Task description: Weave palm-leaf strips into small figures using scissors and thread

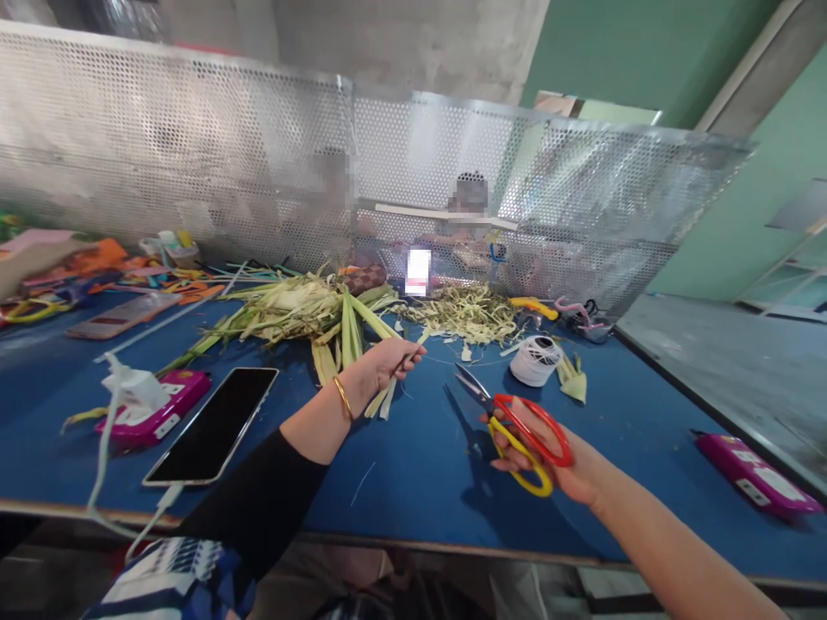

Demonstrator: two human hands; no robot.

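My left hand [391,362], with a gold bangle at the wrist, is closed on pale green corn husk strips [386,400] whose ends stick out above and below the fist. In my right hand [568,465] is a pair of scissors [533,439] with one red and one yellow handle; the blades point up and left, apart from the husk. Behind my left hand lies a heap of corn husks [290,310]. A pile of thin shredded husk [471,314] spreads farther right. Beyond the scissors stands a spool of white thread [536,360], with a loose thread running left.
A phone [212,426] is plugged in beside a magenta power strip [158,409]; a second magenta power strip [755,474] sits far right. Perforated metal sheeting [194,155] borders the blue table [413,491]. At far left, another person's hand [39,263] reaches over orange pieces.
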